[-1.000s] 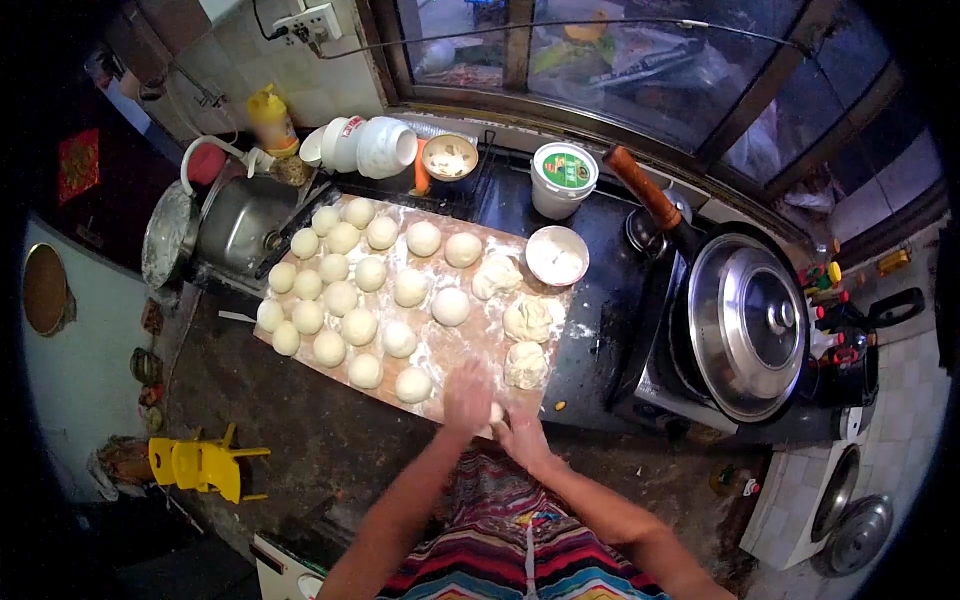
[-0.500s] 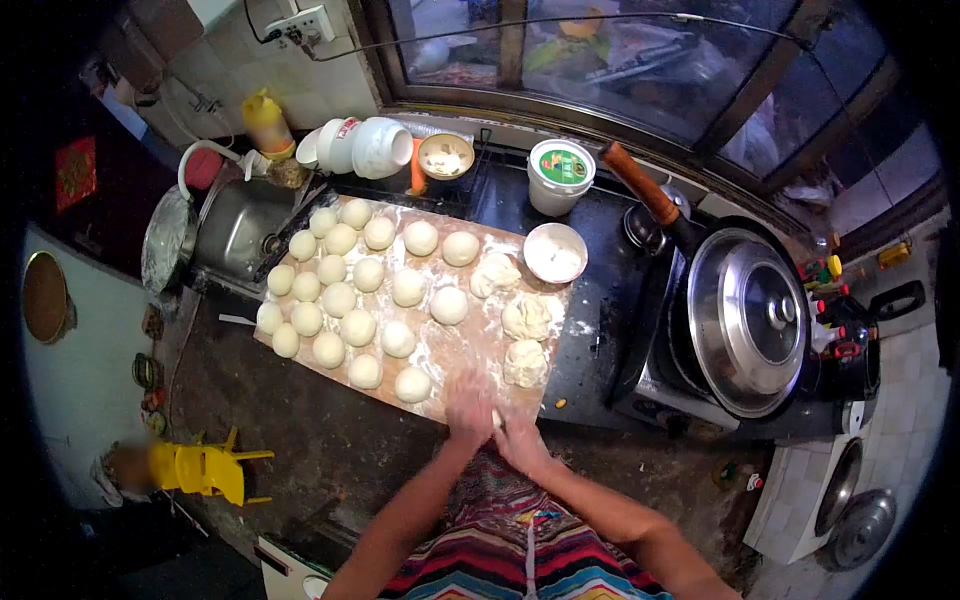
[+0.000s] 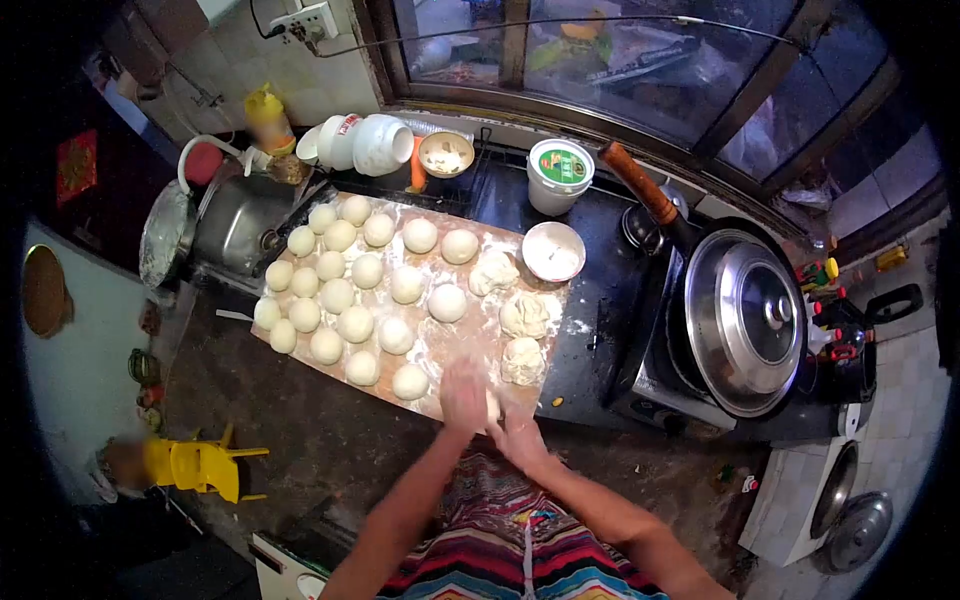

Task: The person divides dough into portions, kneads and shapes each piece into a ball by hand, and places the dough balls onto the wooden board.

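Note:
At the near edge of a floured wooden board [image 3: 470, 345], my left hand [image 3: 465, 393] presses against a small piece of dough [image 3: 492, 405], its fingers together and slightly blurred. My right hand [image 3: 518, 434] cups the same dough from the right side; most of the piece is hidden between the palms. Just beyond my hands sit rough dough lumps [image 3: 523, 361]. Many smooth round dough balls [image 3: 410, 382] cover the board's left and middle. A white bowl of flour [image 3: 553, 252] rests at the board's far right corner.
To the right, a lidded wok [image 3: 745, 310] stands on the stove, its wooden handle [image 3: 640, 183] pointing away. A white tub with a green lid [image 3: 560, 176] and stacked bowls [image 3: 382, 147] line the back. The sink [image 3: 245, 225] is at left, a yellow chair [image 3: 205, 468] below it.
My left hand has shifted slightly across the dough between my palms, and more of the dough shows. The whole view has moved a little; the dough balls stay in place.

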`<state>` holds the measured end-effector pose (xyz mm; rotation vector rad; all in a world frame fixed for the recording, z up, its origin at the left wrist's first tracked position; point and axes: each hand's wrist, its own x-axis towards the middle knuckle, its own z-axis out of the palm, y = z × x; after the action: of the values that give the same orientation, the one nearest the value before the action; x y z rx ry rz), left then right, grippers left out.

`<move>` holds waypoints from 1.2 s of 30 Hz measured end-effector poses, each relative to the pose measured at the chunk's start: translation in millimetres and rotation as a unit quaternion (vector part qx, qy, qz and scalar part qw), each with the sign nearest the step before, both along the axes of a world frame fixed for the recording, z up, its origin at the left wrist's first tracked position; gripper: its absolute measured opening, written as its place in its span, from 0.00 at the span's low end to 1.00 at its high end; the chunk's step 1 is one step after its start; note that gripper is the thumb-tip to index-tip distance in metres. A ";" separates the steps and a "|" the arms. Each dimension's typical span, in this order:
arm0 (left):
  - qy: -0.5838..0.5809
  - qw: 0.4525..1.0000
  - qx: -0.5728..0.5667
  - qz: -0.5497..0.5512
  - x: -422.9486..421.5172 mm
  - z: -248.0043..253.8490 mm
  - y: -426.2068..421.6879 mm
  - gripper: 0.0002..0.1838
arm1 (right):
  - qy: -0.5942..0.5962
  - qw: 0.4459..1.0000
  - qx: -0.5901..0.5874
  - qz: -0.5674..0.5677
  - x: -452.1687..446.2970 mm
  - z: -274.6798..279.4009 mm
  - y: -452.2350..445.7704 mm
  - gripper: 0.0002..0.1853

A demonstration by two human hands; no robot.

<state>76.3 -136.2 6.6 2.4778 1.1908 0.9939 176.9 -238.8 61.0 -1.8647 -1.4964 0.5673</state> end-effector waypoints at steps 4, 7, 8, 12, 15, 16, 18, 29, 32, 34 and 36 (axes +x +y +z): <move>0.044 0.998 -0.015 -0.048 15.9 20.4 50.4 0.13 | 0.108 0.988 -0.092 -0.064 3.1 4.1 27.2 0.28; 0.216 0.971 -0.077 -0.074 13.1 24.7 22.7 0.12 | 0.098 0.988 -0.106 -0.056 5.8 11.4 26.6 0.28; 0.289 0.948 -0.115 -0.073 9.1 26.1 4.3 0.12 | 0.092 0.993 -0.056 -0.037 7.6 12.9 18.1 0.27; -0.012 0.997 -0.071 -0.022 -4.6 15.7 -37.7 0.12 | 0.090 0.991 -0.044 0.084 -5.6 3.5 -18.5 0.27; -0.069 0.996 -0.059 0.006 7.9 20.5 -1.5 0.12 | 0.058 0.997 -0.043 0.002 -6.1 1.6 -4.6 0.28; -0.024 0.999 -0.032 -0.006 15.2 20.7 18.8 0.12 | 0.062 0.998 0.004 -0.025 -3.4 9.3 5.8 0.29; 0.068 0.997 0.020 -0.029 14.6 15.5 41.0 0.11 | 0.154 0.976 -0.144 -0.060 -1.9 10.7 18.9 0.32; -0.008 0.994 -0.107 0.031 6.0 7.6 -20.2 0.14 | 0.014 0.999 -0.026 0.027 -6.1 -5.5 -7.9 0.31; 0.033 0.999 -0.042 -0.003 16.1 -2.3 32.6 0.16 | 0.071 0.992 -0.096 -0.030 -1.6 -2.3 10.8 0.33; 0.081 0.994 -0.066 -0.034 18.9 7.3 47.8 0.17 | 0.122 0.978 -0.163 -0.054 7.0 2.5 32.0 0.36; 0.173 0.975 -0.118 -0.074 16.6 17.0 45.4 0.18 | 0.114 0.980 -0.158 -0.035 10.1 12.0 31.7 0.35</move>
<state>93.0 -90.8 23.6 2.5615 1.1170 0.3652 187.0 -207.1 72.9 -1.9987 -1.2412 0.9972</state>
